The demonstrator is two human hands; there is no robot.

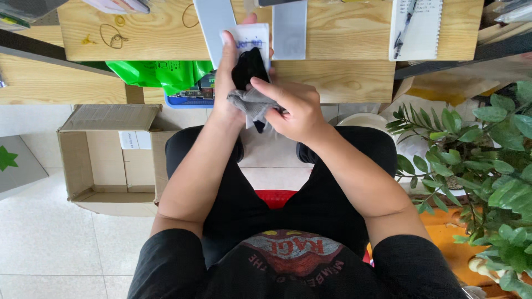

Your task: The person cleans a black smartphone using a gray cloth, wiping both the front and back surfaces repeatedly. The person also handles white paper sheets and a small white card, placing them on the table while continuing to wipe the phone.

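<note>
Two hands: meeting at upper centre of the frame.
Left hand [226, 77]: clasping white printed card [252, 40] bearing black fabric piece [248, 67].
Right hand [293, 108]: pinching grey soft cloth [249, 102], wiping.
Next: judging gentle strokes needed, card steadied.

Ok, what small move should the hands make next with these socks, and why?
Probably pull the grey sock further down with the right hand: it is pinched there, while the left hand holds the black sock against its white card.

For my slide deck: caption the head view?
Left hand holds a black sock on white card; right hand grips grey cloth.
</note>
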